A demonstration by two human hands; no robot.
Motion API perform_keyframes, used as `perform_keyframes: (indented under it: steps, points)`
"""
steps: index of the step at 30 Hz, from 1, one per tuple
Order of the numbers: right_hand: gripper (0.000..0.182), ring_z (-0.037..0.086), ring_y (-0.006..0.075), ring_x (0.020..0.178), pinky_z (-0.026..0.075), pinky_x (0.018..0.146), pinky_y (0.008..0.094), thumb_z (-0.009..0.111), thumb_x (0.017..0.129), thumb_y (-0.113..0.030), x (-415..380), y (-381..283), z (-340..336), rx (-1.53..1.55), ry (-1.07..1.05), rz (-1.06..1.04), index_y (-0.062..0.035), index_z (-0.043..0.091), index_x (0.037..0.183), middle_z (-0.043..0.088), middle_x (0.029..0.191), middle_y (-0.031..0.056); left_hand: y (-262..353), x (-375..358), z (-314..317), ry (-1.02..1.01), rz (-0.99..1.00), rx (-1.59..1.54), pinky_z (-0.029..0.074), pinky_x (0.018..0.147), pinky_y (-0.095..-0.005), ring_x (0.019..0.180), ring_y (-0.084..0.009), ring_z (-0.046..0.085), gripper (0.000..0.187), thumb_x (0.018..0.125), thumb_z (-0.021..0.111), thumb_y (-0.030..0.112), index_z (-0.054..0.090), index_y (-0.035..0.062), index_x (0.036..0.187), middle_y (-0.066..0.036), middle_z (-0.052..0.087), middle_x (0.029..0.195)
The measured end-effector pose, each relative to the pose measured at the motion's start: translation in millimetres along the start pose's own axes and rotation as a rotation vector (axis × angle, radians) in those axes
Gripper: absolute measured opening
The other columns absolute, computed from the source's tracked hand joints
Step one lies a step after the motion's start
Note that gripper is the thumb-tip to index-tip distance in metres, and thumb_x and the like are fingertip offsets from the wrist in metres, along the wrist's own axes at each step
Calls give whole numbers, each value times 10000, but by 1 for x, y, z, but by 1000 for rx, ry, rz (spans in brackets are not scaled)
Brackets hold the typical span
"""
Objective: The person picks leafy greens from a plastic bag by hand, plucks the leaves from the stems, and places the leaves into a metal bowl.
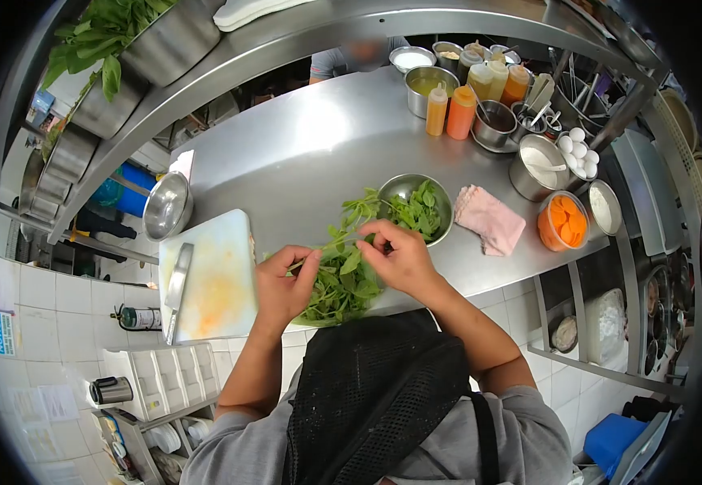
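My left hand (pixel 285 284) is closed in a pinch on the lower end of a leafy green herb sprig (pixel 336 239). The fingertips of my right hand (pixel 398 255) are pinched together on the same sprig, near its leaves. Beneath both hands lies a heap of leafy green herbs (pixel 339 287); what it rests in is mostly hidden. Just beyond my right hand stands a steel bowl (pixel 446 202) with loose green leaves (pixel 418 212) in it. Some sprig tops hang by the bowl's left rim.
A cutting board (pixel 226 267) with a knife (pixel 177 291) lies left, below an empty steel bowl (pixel 168 207). To the right are a pink cloth (pixel 488 220), a tub of orange slices (pixel 564 222), eggs (pixel 579 153) and squeeze bottles (pixel 461 113). A person (pixel 357 56) is across the counter.
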State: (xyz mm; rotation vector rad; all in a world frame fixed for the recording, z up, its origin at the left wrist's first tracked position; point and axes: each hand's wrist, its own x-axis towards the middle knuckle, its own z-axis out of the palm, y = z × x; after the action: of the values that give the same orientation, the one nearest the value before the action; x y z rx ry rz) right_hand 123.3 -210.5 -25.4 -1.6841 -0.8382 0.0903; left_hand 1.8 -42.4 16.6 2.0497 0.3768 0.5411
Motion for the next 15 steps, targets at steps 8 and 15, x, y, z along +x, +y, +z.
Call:
perform_keyframes:
  steps: [8, 15]
  points:
    - [184, 538, 166, 523, 440, 500, 287, 685, 811, -93, 2, -7, 5, -25, 51, -40, -63, 643, 988, 560, 651, 67, 0, 3, -4, 57, 68, 31, 461, 648, -222, 685, -62, 557, 119, 852, 689, 79, 655, -29, 817, -34, 653, 711]
    - [110, 575, 233, 535, 461, 509, 330, 685, 798, -119, 7, 0, 13, -118, 94, -52, -61, 660, 887, 613, 700, 84, -2, 11, -5, 61, 103, 38, 464, 627, -223, 663, -70, 572, 117, 847, 693, 84, 661, -24, 814, -42, 658, 695]
